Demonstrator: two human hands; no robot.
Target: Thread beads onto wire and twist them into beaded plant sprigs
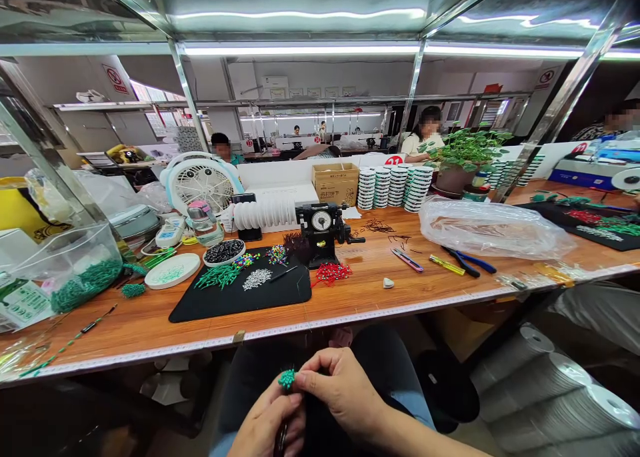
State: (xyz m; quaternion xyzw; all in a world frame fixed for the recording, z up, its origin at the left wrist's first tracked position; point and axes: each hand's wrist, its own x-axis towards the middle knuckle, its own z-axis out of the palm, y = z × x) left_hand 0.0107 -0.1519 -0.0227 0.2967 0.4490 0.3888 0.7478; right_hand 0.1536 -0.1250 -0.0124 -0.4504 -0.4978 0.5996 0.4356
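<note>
Above my lap, just in front of the table edge, my left hand (273, 420) is closed around a small bundle of green-tipped strands (287, 378), whose beaded heads poke up between finger and thumb. A dark, slim object (281, 440) also shows beneath the left fingers; I cannot tell its kind. My right hand (343, 385) pinches with thumb and forefinger at the right side of the green bundle. Whatever lies between those fingertips is hidden. On the table beyond, a black mat (240, 304) carries green pieces (217, 277), silvery beads (257, 279) and coloured beads (277, 254).
A hand-cranked black machine (321, 227) stands behind the mat, near red beaded pieces (333, 272). Scissors (407, 260), a yellow cutter (447, 264) and blue pliers (470, 262) lie to the right. A white fan (203, 184), stacked spools (395, 187) and a plastic bag (493, 227) line the back.
</note>
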